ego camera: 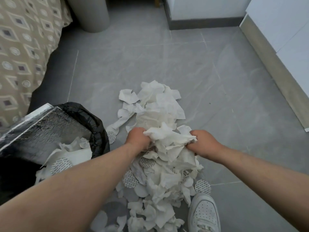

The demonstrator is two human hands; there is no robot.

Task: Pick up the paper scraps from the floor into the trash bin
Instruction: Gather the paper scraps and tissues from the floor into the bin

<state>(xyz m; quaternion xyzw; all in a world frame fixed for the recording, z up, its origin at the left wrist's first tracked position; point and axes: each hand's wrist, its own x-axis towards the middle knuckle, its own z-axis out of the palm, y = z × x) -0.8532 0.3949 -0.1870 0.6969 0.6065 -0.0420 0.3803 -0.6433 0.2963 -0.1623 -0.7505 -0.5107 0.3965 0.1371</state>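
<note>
A big heap of crumpled white paper scraps (157,108) and round printed discs (130,179) covers the grey floor in the middle. My left hand (138,139) and my right hand (204,144) dig into the heap from both sides, fingers curled round one bundle of scraps (168,138) held between them. The trash bin (98,129), lined with a black bag, stands at the left beside my left forearm. It holds several scraps (75,153) and a shiny silver sheet (41,131).
A bed with a patterned beige cover (21,52) fills the upper left. A grey cylinder (90,14) stands at the back. White cabinets (287,30) line the right wall. My white shoe (204,213) stands at the heap's lower right edge.
</note>
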